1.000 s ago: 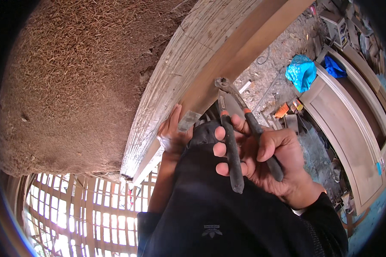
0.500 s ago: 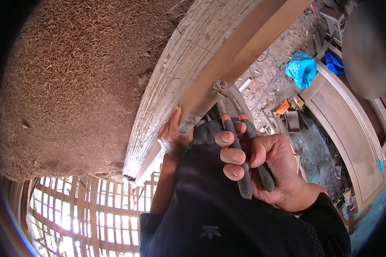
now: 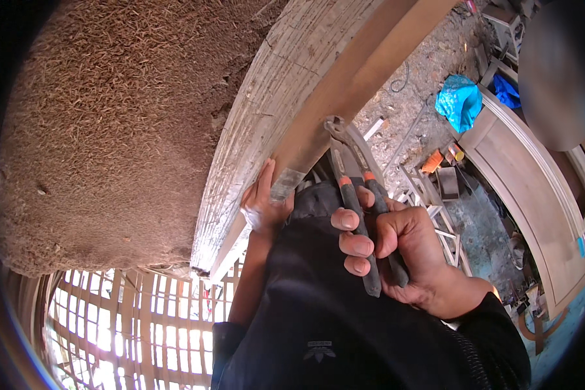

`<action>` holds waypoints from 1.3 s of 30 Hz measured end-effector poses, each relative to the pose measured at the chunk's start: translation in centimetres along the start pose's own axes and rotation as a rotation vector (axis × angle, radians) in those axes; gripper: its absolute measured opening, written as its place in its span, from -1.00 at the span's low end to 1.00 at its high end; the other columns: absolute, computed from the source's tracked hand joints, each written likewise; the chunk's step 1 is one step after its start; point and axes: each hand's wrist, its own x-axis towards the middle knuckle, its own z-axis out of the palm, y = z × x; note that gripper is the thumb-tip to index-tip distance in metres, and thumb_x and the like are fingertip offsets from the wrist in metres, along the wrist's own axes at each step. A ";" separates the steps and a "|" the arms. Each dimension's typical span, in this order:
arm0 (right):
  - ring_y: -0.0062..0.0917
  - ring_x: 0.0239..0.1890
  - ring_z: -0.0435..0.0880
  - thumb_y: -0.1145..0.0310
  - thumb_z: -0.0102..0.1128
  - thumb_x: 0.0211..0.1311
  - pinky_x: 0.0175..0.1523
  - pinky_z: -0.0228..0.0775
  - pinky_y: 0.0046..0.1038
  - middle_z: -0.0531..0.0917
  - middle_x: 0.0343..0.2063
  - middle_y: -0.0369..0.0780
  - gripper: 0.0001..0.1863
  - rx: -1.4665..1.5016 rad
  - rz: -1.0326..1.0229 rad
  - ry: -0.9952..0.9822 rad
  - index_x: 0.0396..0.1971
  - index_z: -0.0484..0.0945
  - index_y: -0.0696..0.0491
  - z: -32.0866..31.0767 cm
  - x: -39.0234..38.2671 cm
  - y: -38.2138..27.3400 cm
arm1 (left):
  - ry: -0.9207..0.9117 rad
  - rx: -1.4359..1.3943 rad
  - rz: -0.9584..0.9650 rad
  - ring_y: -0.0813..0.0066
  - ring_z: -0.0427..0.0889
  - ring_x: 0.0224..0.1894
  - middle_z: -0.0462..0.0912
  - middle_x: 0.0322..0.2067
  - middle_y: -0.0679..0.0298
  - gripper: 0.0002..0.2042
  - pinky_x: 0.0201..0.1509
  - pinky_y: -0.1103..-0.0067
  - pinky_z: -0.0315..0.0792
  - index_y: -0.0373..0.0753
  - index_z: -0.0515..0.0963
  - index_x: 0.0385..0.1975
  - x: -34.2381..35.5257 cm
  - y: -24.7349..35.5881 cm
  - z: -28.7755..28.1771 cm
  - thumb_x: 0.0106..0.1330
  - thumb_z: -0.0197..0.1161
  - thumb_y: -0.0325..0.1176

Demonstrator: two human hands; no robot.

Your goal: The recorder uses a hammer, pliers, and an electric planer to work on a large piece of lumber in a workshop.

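Observation:
My right hand (image 3: 409,247) is closed around pliers (image 3: 344,159) with dark handles and orange bands, fingers curled over both handles. The plier head points up and left, close to the brown face of a long wooden beam (image 3: 361,58); whether it touches cannot be told. My left hand (image 3: 263,205) grips the lower part of the beam, beside a small translucent patch (image 3: 287,184) on its face. The beam's other face (image 3: 253,130) is pale, weathered and grooved. Dark fabric (image 3: 305,292) of my clothing lies below both hands, partly hiding what is behind.
A brown fibrous surface (image 3: 104,130) fills the upper left, above slatted lattice (image 3: 123,318). At right lie curved wooden panels (image 3: 520,195), blue plastic (image 3: 458,103), an orange object (image 3: 432,161) and scattered offcuts on a dusty floor. A blurred grey shape (image 3: 556,75) covers the top right.
The plier handles have come closer together as my right fingers tightened, and that hand shifted slightly left. My left hand stayed on the beam. The blurred top-right shape appeared after the first frame.

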 end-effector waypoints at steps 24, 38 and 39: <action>0.03 0.05 0.69 0.66 -0.06 -0.28 0.12 0.65 0.00 0.59 0.00 0.05 -0.16 -0.959 -0.114 0.330 0.26 0.39 0.22 -0.1 -2.2 -1.6 | 0.074 -0.001 -0.108 0.30 0.74 0.07 0.70 0.14 0.29 -0.27 0.05 0.43 0.62 -0.04 0.58 0.22 -0.8 -0.2 0.4 -0.13 0.55 -0.32; 0.07 0.10 0.66 0.51 -0.02 -0.32 0.16 0.59 0.07 0.58 0.03 0.10 -0.11 -1.023 -0.096 0.499 0.29 0.42 0.22 4.7 -1.1 0.4 | 0.066 -0.146 -0.189 0.29 0.73 0.08 0.70 0.14 0.29 -0.26 0.12 0.42 0.59 -0.01 0.58 0.22 -0.9 0.0 -0.1 -0.13 0.57 -0.39; 0.08 0.10 0.66 0.50 -0.03 -0.32 0.14 0.59 0.07 0.59 0.03 0.11 -0.11 -0.992 -0.070 0.492 0.29 0.42 0.22 4.8 -1.2 0.4 | 0.064 -0.137 -0.186 0.31 0.71 0.12 0.69 0.15 0.26 -0.22 0.14 0.43 0.57 -0.03 0.57 0.23 -0.9 -0.1 0.0 -0.19 0.59 -0.39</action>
